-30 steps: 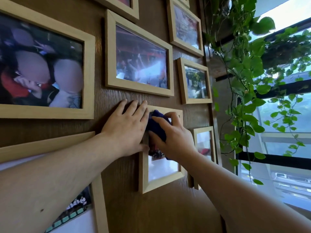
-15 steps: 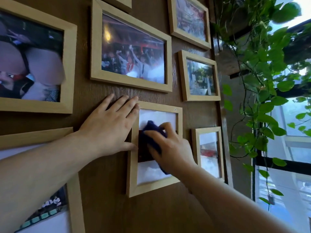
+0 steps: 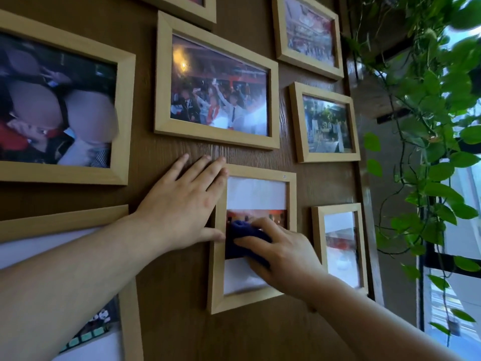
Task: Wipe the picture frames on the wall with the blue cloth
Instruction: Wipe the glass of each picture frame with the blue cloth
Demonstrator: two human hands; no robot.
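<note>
The blue cloth is pressed flat under the right hand, fingers closed over it, against the glass of the small frame. That frame is steadied, likely against swinging, by the open left hand, spread on the wall beside it.

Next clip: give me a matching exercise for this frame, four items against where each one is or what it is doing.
Items:
1. left hand
2. right hand
3. blue cloth
4. trailing green plant

Places or states:
A. hangs by the window at right
B. pressed on the glass of the small portrait frame
C. flat on the wood wall, thumb at the frame's left edge
D. holds the cloth

Pairs: 1-C, 2-D, 3-B, 4-A
</note>
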